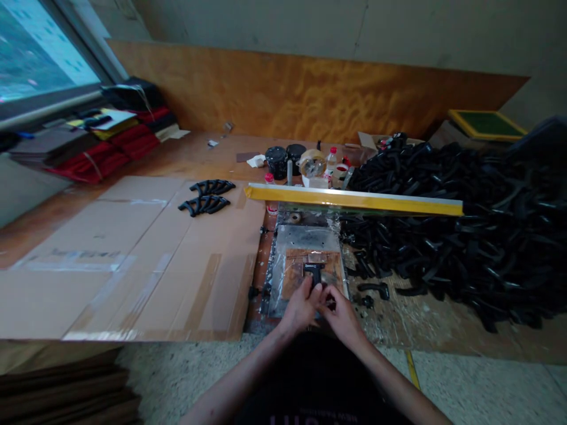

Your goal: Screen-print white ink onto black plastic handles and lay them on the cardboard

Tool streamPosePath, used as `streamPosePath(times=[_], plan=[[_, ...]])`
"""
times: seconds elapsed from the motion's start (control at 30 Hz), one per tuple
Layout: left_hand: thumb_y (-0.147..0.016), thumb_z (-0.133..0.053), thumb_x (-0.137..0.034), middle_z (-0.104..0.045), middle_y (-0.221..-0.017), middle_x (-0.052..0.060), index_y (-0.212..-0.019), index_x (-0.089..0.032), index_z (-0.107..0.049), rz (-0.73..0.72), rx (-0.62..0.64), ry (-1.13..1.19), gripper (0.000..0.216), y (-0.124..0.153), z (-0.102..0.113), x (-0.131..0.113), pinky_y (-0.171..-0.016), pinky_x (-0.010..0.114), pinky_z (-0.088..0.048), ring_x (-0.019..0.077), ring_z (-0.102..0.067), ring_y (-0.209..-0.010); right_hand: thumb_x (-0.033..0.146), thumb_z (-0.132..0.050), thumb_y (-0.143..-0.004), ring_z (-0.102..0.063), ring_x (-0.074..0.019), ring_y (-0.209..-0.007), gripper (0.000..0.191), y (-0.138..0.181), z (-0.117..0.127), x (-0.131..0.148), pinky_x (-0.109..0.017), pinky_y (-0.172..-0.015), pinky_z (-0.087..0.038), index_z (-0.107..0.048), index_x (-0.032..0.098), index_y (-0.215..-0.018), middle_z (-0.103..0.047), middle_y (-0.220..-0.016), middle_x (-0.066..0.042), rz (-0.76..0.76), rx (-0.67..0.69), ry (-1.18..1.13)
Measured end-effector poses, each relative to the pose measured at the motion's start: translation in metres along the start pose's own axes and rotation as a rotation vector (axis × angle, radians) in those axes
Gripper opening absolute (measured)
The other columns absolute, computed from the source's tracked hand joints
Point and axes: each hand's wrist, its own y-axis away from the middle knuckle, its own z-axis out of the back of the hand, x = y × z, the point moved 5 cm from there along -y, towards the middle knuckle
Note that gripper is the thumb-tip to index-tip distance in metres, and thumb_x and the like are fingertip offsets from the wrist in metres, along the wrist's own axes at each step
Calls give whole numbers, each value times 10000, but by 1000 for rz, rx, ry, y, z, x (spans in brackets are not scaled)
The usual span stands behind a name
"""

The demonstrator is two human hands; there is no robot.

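Both my hands meet over a small metal jig plate (305,242) at the table's near edge. My left hand (301,308) and my right hand (340,311) have their fingers closed around a black plastic handle piece (315,274) that lies on the plate's brown pad. The far end of the piece sticks out beyond my fingertips. A yellow-edged screen frame (354,199) is raised above the plate, just behind it.
A big heap of black plastic handles (465,218) fills the table's right side. Flattened cardboard (133,254) covers the left, with two small rows of black pieces (206,198). Jars, tape and bottles (305,162) stand behind the frame. Red and yellow stacks (110,144) lie by the window.
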Motion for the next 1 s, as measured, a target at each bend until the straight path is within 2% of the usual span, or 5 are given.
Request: streamPosePath(times=[0.2,0.43,0.7,0.83,1.0], plan=[[-859,-571,-444,-526,-723,-24,-887,-189,-548,-286,-568,250,257,-11,89,-81,-667,202,-431,91,-499,-660,417,-565,-838,-594,-181,-732,214,-9,37,-12,-305,-684,-461,-598,206,-853,-655,-815,-22,-1,-88,42],[-872,-520,-540,-351,-517,-59,-935,-159,-614,-562,-477,519,397,-29,130,-198,-413,193,-249,65,-294,-417,498,-611,-791,-580,-176,-647,310,-36,108,-22,-308,-598,-479,-624,191,-835,-633,-725,-19,16,-224,19],[-751,-663,-551,-540,-640,-8,-787,-147,-660,-196,-544,312,406,40,122,-92,-430,197,-283,68,-412,-488,464,-647,-767,-595,-179,-649,272,-89,200,38,-313,-584,-504,-644,199,-831,-648,-735,-35,205,-481,125],[-671,-722,-564,-529,-595,-29,-781,-142,-654,60,-565,333,442,61,112,-26,-444,201,-288,74,-407,-478,368,-630,-814,-606,-251,-970,331,-133,158,91,-412,-787,-521,-645,189,-1091,-634,-1133,-115,480,-337,494],[-625,-769,-521,-550,-603,-43,-803,-146,-634,134,-602,437,437,64,101,5,-481,199,-333,75,-448,-489,313,-771,-699,-383,-353,-1272,578,-169,68,121,-512,-993,-398,-580,150,-1220,-455,-1400,-158,674,-60,933]])
